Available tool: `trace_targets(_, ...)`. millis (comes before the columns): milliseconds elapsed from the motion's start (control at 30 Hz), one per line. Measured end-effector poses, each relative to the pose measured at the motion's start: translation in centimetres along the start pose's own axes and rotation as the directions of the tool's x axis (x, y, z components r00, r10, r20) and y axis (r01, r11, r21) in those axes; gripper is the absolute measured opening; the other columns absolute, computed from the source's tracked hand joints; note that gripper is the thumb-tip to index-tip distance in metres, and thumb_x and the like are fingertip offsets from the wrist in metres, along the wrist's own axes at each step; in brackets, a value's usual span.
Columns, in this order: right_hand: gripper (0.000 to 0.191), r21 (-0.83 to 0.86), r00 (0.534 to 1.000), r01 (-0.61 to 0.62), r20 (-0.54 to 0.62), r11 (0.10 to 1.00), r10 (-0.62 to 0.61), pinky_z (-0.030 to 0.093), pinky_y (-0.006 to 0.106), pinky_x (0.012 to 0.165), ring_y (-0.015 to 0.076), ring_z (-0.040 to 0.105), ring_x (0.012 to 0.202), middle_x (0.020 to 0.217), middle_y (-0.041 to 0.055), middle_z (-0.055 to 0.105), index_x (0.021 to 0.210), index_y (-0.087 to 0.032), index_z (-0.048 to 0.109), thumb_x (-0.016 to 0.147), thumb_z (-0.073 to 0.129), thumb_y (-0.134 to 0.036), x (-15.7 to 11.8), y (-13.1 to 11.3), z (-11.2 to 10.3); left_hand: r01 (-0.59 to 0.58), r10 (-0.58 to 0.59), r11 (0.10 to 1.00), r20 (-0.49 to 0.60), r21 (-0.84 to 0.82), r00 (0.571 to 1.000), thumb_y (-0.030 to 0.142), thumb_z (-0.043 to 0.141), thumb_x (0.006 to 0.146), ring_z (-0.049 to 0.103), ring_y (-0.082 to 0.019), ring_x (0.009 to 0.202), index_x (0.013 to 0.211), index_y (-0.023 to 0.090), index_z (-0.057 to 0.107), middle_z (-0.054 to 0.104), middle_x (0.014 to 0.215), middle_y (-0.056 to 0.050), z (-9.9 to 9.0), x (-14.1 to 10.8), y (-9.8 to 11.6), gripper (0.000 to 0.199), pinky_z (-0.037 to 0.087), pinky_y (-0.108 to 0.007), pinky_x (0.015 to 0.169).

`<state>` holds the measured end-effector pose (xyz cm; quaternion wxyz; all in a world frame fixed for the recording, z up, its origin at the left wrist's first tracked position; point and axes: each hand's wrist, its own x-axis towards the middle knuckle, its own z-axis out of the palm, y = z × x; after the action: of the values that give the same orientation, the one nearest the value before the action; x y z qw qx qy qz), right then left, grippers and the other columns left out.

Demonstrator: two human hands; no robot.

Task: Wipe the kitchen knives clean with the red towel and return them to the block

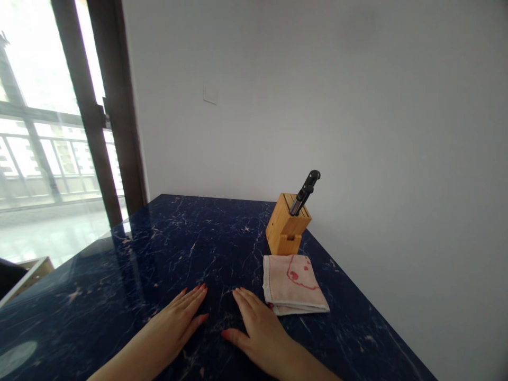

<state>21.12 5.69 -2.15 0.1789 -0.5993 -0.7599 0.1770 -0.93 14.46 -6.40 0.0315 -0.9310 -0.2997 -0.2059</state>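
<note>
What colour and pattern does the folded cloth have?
The folded cloth is pale pink with reddish markings and whitish edges; it shows in the head view.

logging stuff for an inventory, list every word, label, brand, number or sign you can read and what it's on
No text can be read.
The folded cloth shows a red drawing, without readable letters.
Any lettering on the knife block or black handles is too small to read.

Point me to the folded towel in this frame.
In the head view, the folded towel lies right of centre on the dark blue table, just in front of the wooden knife block and beside the right hand.
</note>
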Motion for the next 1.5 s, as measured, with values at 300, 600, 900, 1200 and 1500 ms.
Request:
trace_targets(300,0.07,0.008,1.0,0.012,-0.002,1.0,-0.012,0.02,0.033,0.106,0.0205,0.024,0.128,0.139,0.0114,0.028,0.134,-0.012,0.027,0.079,0.045,-0.052,-0.18,-0.02,-0.12,0.038,-0.037,0.999,0.025,-0.031,0.999,0.042,0.041,0.085,0.047,-0.022,0.114,0.13,0.026,0.036,0.045,0.129,-0.005,0.18,0.07,-0.1,0.048,0.039,-0.037,0.096)
trace_targets(600,0.07,0.014,1.0,0.011,0.009,1.0,-0.011,0.02,0.036,0.106,0.0225,0.024,0.127,0.139,0.0123,0.028,0.133,-0.01,0.029,0.079,0.046,-0.051,-0.04,-0.08,-0.18,0.045,-0.044,0.999,0.066,-0.009,0.997,0.044,0.038,0.085,0.044,-0.021,0.116,0.131,0.024,0.034,0.042,0.131,-0.005,0.18,-0.04,-0.08,0.05,0.038,-0.037,0.097)
trace_targets(900,0.07,0.004,1.0,0.01,0.004,1.0,-0.01,0.02,0.035,0.106,0.0221,0.024,0.127,0.139,0.0116,0.028,0.133,-0.011,0.028,0.078,0.047,-0.051,-0.06,0.05,-0.01,0.037,-0.036,0.998,0.025,-0.043,0.999,0.043,0.041,0.084,0.044,-0.022,0.116,0.131,0.025,0.035,0.042,0.131,-0.004,0.47,-0.16,-0.31,0.05,0.038,-0.037,0.097)
trace_targets(1200,0.07,0.004,1.0,0.015,-0.002,1.0,-0.014,0.02,0.033,0.106,0.0209,0.024,0.128,0.139,0.0109,0.028,0.134,-0.011,0.028,0.079,0.046,-0.052,-0.08,0.07,0.04,0.057,-0.056,0.998,0.025,-0.036,0.998,0.043,0.04,0.085,0.044,-0.022,0.116,0.131,0.025,0.034,0.042,0.131,-0.004,0.55,-0.25,-0.2,0.05,0.039,-0.036,0.097)
trace_targets(1500,0.068,0.014,1.0,0.005,0.027,1.0,-0.005,0.02,0.035,0.106,0.0211,0.024,0.128,0.139,0.0103,0.028,0.134,-0.013,0.028,0.08,0.046,-0.05,-0.09,-0.09,-0.33,0.067,-0.066,0.991,0.019,-0.114,0.998,0.042,0.042,0.084,0.044,-0.022,0.116,0.131,0.025,0.035,0.043,0.13,-0.003,0.06,-0.07,-0.18,0.05,0.038,-0.036,0.097)
